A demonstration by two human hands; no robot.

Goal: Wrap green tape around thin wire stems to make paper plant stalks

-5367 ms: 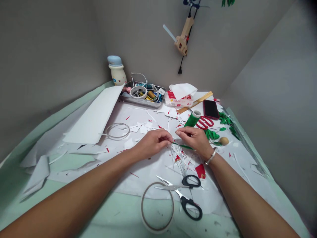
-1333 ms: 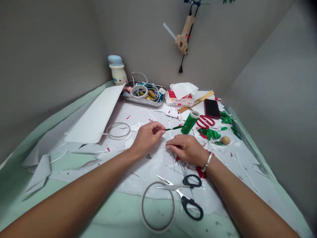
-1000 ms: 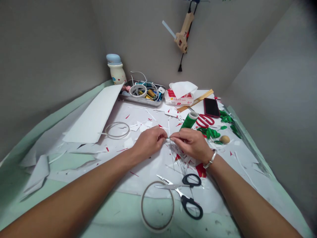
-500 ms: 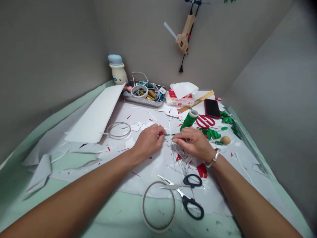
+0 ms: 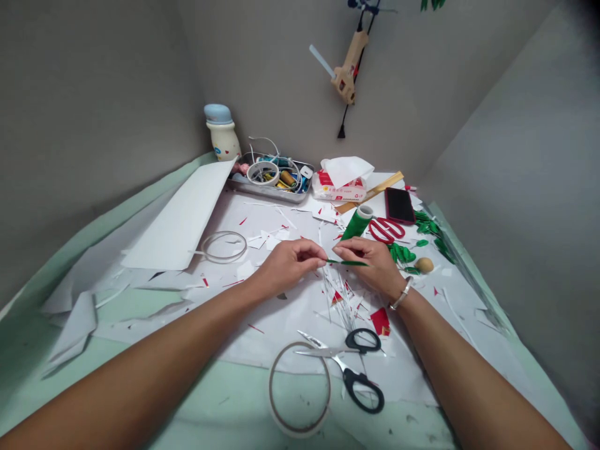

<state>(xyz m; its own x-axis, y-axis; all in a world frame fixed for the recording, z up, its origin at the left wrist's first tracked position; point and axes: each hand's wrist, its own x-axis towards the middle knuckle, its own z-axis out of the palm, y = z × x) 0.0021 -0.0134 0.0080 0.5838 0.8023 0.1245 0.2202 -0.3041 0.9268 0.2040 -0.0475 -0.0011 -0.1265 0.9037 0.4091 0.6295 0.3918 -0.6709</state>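
While the left hand pinches one end of the green strip between thumb and fingertips, right hand curls nearly closed, any grip unclear | strip: between hands, reaching toward right palm | advice: keep it lightly taut, turn evenly | green spool: just behind right hand | black-handled scissors: nearer the wearer

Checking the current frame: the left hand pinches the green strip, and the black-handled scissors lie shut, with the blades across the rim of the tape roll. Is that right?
Not quite: the black-handled scissors lie open, as the head view shows, their blades spread apart across the rim of the tape roll. The left hand does pinch the green strip.
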